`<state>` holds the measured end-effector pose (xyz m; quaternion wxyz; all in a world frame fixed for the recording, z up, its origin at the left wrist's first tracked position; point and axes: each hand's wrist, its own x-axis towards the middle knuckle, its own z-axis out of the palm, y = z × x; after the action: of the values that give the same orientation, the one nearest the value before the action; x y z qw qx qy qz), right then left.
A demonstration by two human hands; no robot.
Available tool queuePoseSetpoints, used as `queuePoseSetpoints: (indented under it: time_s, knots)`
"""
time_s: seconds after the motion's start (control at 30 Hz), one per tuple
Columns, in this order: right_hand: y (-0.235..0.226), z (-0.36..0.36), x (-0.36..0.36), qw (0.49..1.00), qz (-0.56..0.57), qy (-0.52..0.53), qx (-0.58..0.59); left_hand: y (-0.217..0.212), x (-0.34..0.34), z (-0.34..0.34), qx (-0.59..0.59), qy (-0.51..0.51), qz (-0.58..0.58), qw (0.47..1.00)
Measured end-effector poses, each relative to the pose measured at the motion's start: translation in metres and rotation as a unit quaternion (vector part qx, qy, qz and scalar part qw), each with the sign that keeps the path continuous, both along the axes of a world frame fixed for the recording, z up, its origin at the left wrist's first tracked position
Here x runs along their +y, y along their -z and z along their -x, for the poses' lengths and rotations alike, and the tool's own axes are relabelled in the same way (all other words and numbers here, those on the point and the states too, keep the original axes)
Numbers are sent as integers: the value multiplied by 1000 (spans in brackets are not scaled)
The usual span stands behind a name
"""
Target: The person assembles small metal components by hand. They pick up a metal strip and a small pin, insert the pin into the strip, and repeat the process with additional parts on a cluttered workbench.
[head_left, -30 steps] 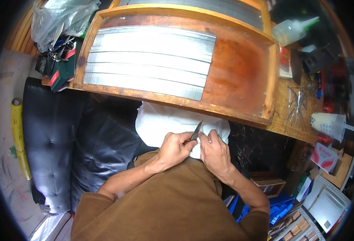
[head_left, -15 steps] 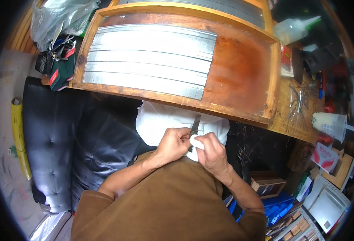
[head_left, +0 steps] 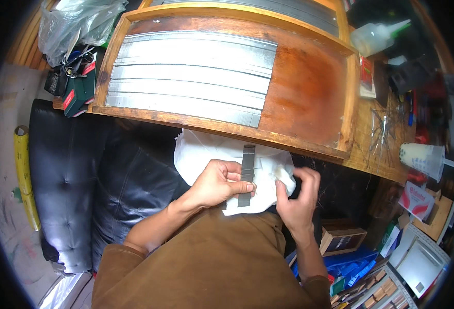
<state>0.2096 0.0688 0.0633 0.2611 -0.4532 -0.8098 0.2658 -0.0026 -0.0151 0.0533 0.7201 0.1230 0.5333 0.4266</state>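
A flat dark grey strip [head_left: 248, 160] with thin pale crosswise lines stands lengthwise away from me over my lap. My left hand [head_left: 217, 183] pinches it between thumb and fingers near its middle. Beneath it a white cloth [head_left: 198, 149] covers my lap and hangs in front of the bench edge. To the right of the strip, my right hand [head_left: 300, 198] is curled with thumb and fingers about a bunched part of the white cloth, apart from the strip.
A wooden-rimmed tray [head_left: 309, 92] holds a row of shiny grey strips [head_left: 191, 77]. On the right lie thin metal tools [head_left: 384, 129], a drink cup [head_left: 422, 159] and a squeeze bottle [head_left: 373, 40]. A black padded seat [head_left: 67, 180] is at left.
My right hand has moved off the strip to the right with the bunched cloth. The strip, before partly wrapped and tilted, now shows its broad face.
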Motion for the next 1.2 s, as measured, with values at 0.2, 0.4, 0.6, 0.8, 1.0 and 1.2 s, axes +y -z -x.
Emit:
queuePoseSetpoints:
  time_s: [0.2, 0.4, 0.6, 0.8, 1.0, 1.2]
  knots:
    - [-31, -15, -42, 943, 232, -193, 140, -28, 6, 5, -49, 16, 20, 998]
    - [-12, -2, -57, 931, 255, -188, 180, -28, 2, -2, -66, 4, 11, 998]
    - [-1, -3, -69, 915, 270, -196, 227, -31, 4, -2, -71, 5, -9, 997]
    - [0, 9, -71, 904, 289, -192, 249, -45, 27, 15, 3, 36, -7, 999]
    - [7, 24, -68, 908, 280, -179, 256, -38, 41, 28, 20, 64, -6, 998]
    - [0, 23, -62, 908, 325, -165, 208, -30, 46, 34, 9, 86, -5, 996]
